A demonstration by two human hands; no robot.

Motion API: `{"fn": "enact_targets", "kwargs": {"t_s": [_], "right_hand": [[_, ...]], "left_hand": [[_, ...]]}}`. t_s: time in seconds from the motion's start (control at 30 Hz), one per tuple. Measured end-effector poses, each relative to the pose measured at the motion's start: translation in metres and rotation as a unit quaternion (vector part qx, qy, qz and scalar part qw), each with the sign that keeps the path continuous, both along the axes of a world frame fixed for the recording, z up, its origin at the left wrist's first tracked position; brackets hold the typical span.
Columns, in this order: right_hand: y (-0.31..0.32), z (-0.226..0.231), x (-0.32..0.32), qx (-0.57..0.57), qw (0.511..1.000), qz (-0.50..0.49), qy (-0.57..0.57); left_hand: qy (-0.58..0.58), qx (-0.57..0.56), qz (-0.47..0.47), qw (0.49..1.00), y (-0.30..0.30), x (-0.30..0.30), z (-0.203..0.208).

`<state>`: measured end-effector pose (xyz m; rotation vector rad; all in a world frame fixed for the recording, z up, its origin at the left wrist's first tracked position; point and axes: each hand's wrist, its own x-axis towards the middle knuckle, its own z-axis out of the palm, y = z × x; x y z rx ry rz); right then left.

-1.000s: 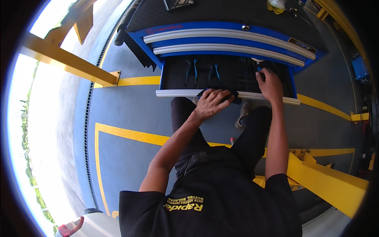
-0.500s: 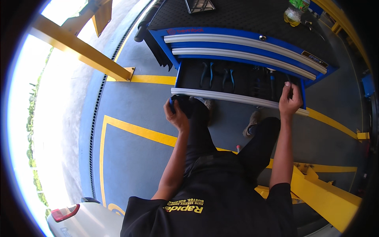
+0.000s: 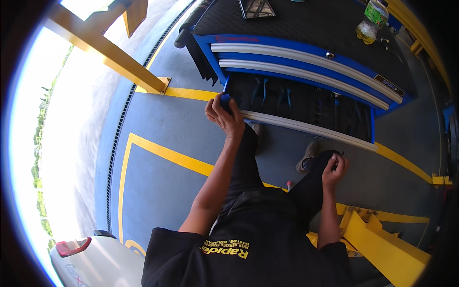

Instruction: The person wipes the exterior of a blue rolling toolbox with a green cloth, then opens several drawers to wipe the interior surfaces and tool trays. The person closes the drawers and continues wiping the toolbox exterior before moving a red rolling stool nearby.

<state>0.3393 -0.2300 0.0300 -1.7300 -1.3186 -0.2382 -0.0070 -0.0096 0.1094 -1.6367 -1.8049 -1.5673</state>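
Note:
The third drawer of a blue tool chest stands pulled out before me. Pliers with blue handles lie on its dark lining, with another blue-handled pair beside them. At the drawer's front left corner, my left hand has its fingers closed around a small blue and black object, whose kind is unclear. Over my right knee, my right hand is closed. A small dark tip shows above its fingers; the rest is hidden.
A clear bottle with a green label and a dark flat device rest on the chest's top. Yellow steel posts rise at left and lower right. A white car is at lower left.
My left hand has moved up and forward to the drawer's left corner, still holding the blue and black object. My right hand has come out of the drawer, back toward my knee.

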Motion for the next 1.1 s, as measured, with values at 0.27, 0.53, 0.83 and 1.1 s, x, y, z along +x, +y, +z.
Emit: {"fn": "enact_targets", "kwargs": {"t_s": [0.27, 0.53, 0.83, 1.1], "right_hand": [[-0.006, -0.009, -0.009, -0.191, 0.981, 0.010, -0.014], [0.001, -0.010, -0.012, -0.231, 0.972, -0.030, -0.001], [0.011, -0.018, -0.014, -0.208, 0.976, -0.045, -0.043], [0.012, -0.019, -0.006, -0.241, 0.970, -0.020, -0.008]], "left_hand": [[-0.151, 0.053, -0.142, 0.977, 0.055, 0.008, 0.016], [-0.606, 0.105, -0.244, 0.750, 0.061, 0.012, 0.067], [-0.386, -0.012, 0.079, 0.919, 0.136, 0.124, 0.064], [-0.140, -0.059, -0.060, 0.987, 0.069, 0.202, 0.050]]}}
